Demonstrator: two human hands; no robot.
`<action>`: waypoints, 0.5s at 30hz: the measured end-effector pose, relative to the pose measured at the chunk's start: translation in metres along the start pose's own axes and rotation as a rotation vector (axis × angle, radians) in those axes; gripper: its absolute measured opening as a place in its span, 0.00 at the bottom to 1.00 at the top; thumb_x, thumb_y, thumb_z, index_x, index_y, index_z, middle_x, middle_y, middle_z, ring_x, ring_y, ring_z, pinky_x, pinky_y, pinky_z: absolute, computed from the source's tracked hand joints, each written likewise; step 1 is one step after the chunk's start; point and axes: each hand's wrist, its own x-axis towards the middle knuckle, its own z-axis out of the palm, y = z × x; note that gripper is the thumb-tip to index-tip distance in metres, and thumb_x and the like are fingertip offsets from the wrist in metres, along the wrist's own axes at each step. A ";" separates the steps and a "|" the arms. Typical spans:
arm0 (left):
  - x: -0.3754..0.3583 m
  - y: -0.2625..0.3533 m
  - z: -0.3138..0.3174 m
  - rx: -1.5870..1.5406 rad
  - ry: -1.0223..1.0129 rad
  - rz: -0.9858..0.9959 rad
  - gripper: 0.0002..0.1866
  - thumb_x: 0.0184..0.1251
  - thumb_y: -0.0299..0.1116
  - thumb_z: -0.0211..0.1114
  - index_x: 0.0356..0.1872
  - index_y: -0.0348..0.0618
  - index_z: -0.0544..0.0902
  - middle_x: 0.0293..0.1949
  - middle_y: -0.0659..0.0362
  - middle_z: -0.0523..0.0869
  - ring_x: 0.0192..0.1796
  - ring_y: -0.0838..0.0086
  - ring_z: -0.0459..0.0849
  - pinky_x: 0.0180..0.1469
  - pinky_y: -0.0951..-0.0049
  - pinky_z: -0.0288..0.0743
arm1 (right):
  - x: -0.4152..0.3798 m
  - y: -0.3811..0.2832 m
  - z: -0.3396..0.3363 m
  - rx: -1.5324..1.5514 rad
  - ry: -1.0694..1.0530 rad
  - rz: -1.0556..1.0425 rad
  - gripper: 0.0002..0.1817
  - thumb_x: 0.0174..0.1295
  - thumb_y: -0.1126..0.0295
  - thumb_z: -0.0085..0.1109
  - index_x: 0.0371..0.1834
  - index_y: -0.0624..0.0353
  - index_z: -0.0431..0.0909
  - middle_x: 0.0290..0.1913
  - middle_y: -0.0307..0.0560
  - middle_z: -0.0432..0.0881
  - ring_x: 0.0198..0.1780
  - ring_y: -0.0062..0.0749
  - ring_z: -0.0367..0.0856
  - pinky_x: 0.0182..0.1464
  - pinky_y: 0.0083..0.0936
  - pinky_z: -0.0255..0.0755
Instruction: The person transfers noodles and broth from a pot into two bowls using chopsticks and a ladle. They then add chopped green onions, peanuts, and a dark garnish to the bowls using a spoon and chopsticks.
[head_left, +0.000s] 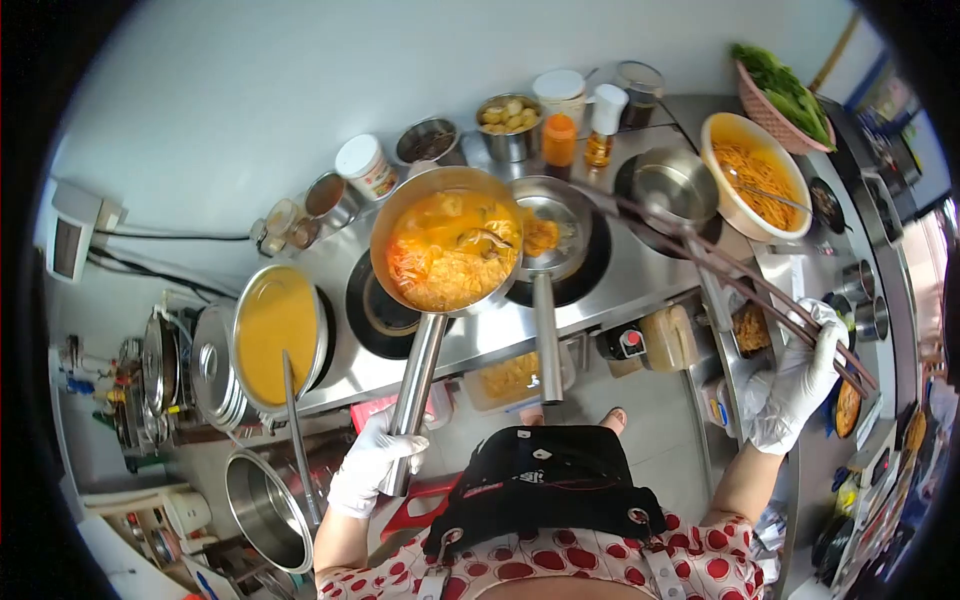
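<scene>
My left hand [372,462], in a white glove, grips the long steel handle of a saucepan [400,205] full of orange noodle soup. The pan is lifted and tilted over a second steel pan [552,205] that sits on a black burner and holds a little orange food. My right hand [805,378], also gloved, holds long dark chopsticks [700,245] that reach left toward the pans. Their tips lie near the rim of the second pan.
A big pot of orange broth [275,325] with a ladle stands at left, with lids [210,365] beside it. An empty steel bowl [675,182], a bowl of orange noodles [757,180], a basket of greens [785,95] and seasoning tubs [560,135] line the steel counter.
</scene>
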 end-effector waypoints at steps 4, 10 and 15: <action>0.004 0.010 0.058 0.101 -0.057 0.011 0.20 0.52 0.24 0.66 0.47 0.29 0.76 0.24 0.59 0.78 0.20 0.78 0.75 0.23 0.79 0.69 | -0.003 -0.032 0.014 -0.174 -0.258 -0.091 0.11 0.64 0.66 0.57 0.37 0.65 0.81 0.40 0.54 0.83 0.43 0.40 0.81 0.51 0.36 0.75; 0.034 -0.003 0.159 0.136 -0.340 0.040 0.23 0.50 0.24 0.65 0.48 0.23 0.74 0.20 0.58 0.75 0.16 0.76 0.73 0.20 0.78 0.68 | 0.015 -0.045 -0.039 -0.364 -0.493 -0.136 0.11 0.58 0.74 0.63 0.44 0.63 0.80 0.45 0.51 0.82 0.48 0.41 0.81 0.52 0.30 0.74; 0.049 -0.026 0.265 0.304 -0.390 0.015 0.22 0.49 0.25 0.63 0.47 0.24 0.75 0.19 0.59 0.74 0.15 0.76 0.72 0.19 0.79 0.67 | 0.011 -0.066 -0.142 -0.325 -0.381 -0.180 0.11 0.55 0.76 0.66 0.43 0.61 0.84 0.46 0.49 0.85 0.47 0.36 0.83 0.50 0.26 0.77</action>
